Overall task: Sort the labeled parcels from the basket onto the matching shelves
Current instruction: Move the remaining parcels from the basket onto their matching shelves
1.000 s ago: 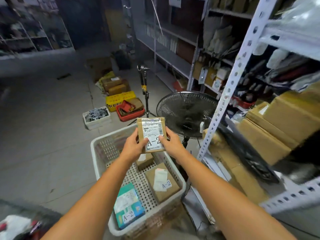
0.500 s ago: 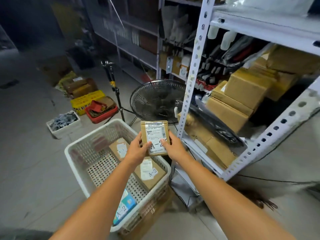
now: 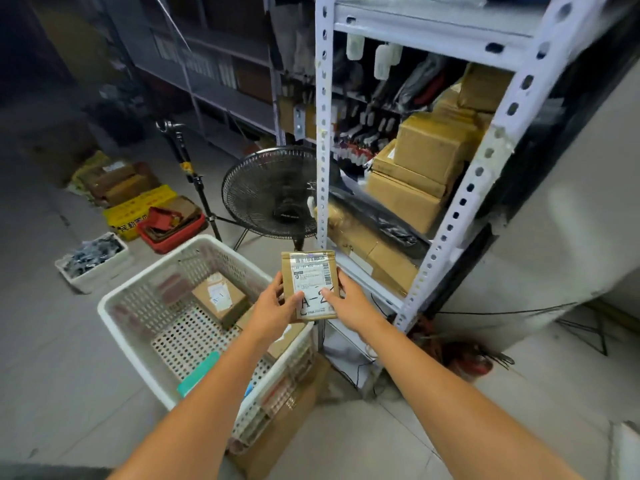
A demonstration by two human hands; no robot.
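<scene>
Above the basket's [image 3: 117, 303] right rim, beside the shelf [image 3: 367, 271], the left hand [image 3: 273, 310] and right hand [image 3: 349, 303] pinch the A-2 parcel [image 3: 308, 282] by its sides, thumbs on the label

You have two grips up, left grip [image 3: 273, 310] and right grip [image 3: 349, 303], with one A-2 parcel [image 3: 311, 275] between them, just above the one basket [image 3: 138, 303]. Inside the basket you can count three more: a brown parcel [image 3: 218, 296], a second brown parcel [image 3: 280, 337] and a teal parcel [image 3: 199, 374]. Beyond the basket sit three containers: one white bin [image 3: 93, 261], one red bin [image 3: 173, 226], one yellow crate [image 3: 135, 209]. Also beyond it are one fan [image 3: 273, 192] and one tripod stand [image 3: 194, 181]. Right of the basket, one rack [image 3: 322, 133] holds at least four cartons [image 3: 429, 147].
</scene>
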